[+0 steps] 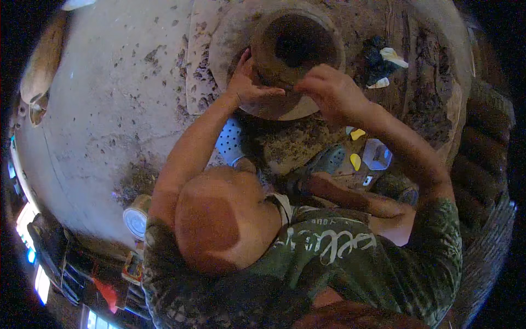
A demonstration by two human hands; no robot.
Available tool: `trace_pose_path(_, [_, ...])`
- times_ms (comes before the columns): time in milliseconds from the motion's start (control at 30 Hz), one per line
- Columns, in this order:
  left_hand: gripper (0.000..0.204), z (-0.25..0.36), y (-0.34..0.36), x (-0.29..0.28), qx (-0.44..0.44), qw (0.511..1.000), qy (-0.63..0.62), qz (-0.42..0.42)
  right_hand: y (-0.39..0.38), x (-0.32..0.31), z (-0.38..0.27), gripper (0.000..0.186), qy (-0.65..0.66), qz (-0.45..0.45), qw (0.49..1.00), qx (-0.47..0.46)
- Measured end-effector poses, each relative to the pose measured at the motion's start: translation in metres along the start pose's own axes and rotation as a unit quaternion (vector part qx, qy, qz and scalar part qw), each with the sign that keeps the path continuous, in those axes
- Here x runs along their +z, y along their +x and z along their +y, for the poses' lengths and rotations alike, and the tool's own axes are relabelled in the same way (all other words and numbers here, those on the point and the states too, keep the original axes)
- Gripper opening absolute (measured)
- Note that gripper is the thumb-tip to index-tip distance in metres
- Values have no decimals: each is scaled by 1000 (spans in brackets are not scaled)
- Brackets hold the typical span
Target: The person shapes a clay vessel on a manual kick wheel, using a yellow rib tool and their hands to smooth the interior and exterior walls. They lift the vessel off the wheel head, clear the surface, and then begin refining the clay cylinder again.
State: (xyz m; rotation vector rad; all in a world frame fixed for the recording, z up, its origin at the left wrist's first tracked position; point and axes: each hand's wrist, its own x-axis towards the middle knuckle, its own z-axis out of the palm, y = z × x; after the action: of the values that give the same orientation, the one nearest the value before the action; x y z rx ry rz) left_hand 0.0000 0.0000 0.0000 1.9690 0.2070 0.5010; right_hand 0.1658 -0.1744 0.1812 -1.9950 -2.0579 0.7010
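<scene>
A dark brown clay pot [263,34] with a wide round mouth stands on a round, pale wheel disc [226,46] in front of me. My left hand [251,85] rests along the pot's near left side, fingers and thumb spread apart. At its near right side, my right hand [334,93] is closed in a pinch close to the clay. Whatever those fingertips hold, if anything, is too dark and small to make out.
Black plastic [378,57] lies right of the wheel with a whitish scrap [393,57]. Nearer are a clear tub [378,154] and yellow pieces [355,161]. A lidded can [135,222] stands at left. My feet wear clogs [230,141]. Clay crumbs dot the floor.
</scene>
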Motion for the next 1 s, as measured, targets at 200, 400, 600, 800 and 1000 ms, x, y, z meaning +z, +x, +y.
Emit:
trace_pose_path(200, [111,-7,-7,-2,-30,997,38,-63,13,19,-14,22,150,191,959,144])
trace_pose_path(400, [111,7,-18,35,-115,993,11,3,8,34,-3,22,15,192,960,205])
trace_pose_path(600, [134,15,-22,24,-152,988,-23,4,-17,34,-33,26,103,117,974,165])
trace_pose_path(800, [158,48,0,6,-119,991,36,47,-14,44,-24,24,90,260,943,188])
trace_pose_path(1000, [159,59,-2,19,-209,976,32,57,-6,64,-20,31,50,271,941,197])
